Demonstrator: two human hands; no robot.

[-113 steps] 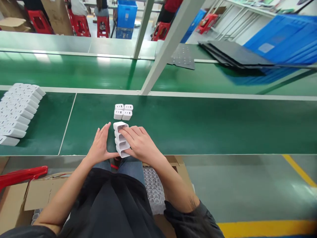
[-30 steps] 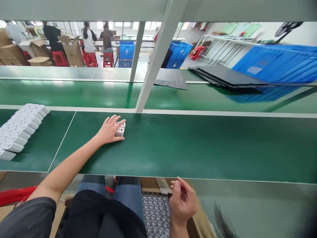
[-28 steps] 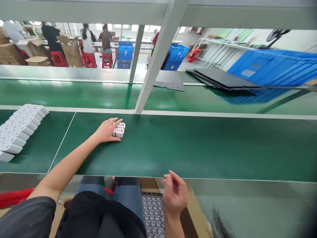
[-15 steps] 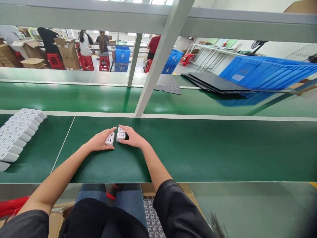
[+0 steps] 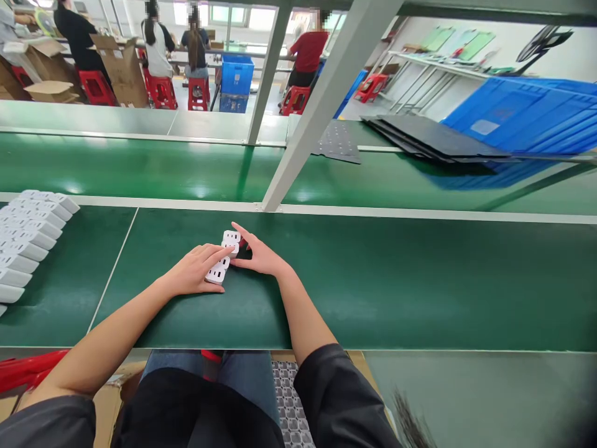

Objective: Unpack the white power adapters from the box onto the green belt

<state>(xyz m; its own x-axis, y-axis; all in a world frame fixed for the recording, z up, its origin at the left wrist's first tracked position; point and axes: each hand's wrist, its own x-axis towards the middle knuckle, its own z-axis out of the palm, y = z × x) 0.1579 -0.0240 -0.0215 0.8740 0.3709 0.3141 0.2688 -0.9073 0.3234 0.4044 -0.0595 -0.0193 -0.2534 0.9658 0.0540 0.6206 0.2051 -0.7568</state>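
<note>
Several small white pieces with dark slots [image 5: 217, 274] form a slanting row on the green work surface [image 5: 396, 280]. My left hand [image 5: 198, 267] is closed around the near part of the row, thumb on the near side and fingers reaching over the top. At the row's right side is my right hand [image 5: 259, 255], its thumb and forefinger spread apart, the fingertips touching or very near the far pieces. Between its fingers no separate piece shows.
Many similar white pieces [image 5: 32, 230] stand in rows at the left. A slanting metal post [image 5: 321, 112] rises beyond my hands. Farther back are black sheets [image 5: 433, 140], blue crates [image 5: 522, 118] and seated people.
The two separate groups of white pieces now form one row. My left hand has moved right, its fingers over the pieces; my right hand has opened wider. The view has shifted.
</note>
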